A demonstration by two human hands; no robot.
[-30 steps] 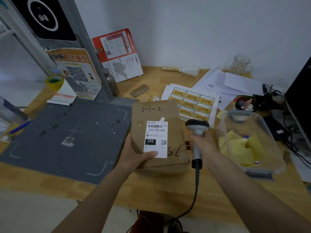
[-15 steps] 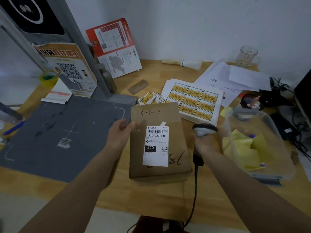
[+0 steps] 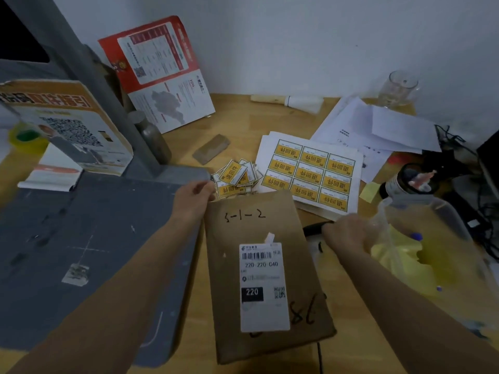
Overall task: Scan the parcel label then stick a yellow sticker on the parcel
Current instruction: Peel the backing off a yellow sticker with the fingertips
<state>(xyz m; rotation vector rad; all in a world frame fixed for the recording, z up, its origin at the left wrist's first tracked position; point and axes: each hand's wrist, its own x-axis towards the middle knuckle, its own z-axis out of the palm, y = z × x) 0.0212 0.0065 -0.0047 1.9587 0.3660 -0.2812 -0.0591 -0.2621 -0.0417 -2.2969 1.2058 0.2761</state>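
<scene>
Reaching for a cut yellow sticker beside the scanned parcel.

Your left hand [image 3: 193, 197], fingers loosely curled and closed on nothing, nears the loose yellow stickers [image 3: 235, 178] just beyond the brown parcel [image 3: 266, 276], which lies flat on the desk [image 3: 237, 114], label [image 3: 263, 287] up. Lift one sticker only. Your right hand [image 3: 347, 234] is blurred at the scanner [image 3: 314, 228]; its grip cannot be told.

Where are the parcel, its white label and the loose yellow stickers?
parcel [image 3: 248, 228]: head view, bare brown paper near the handwriting.
label [image 3: 263, 314]: head view, blank lower part.
loose stickers [image 3: 233, 175]: head view, top sticker of the pile.
</scene>
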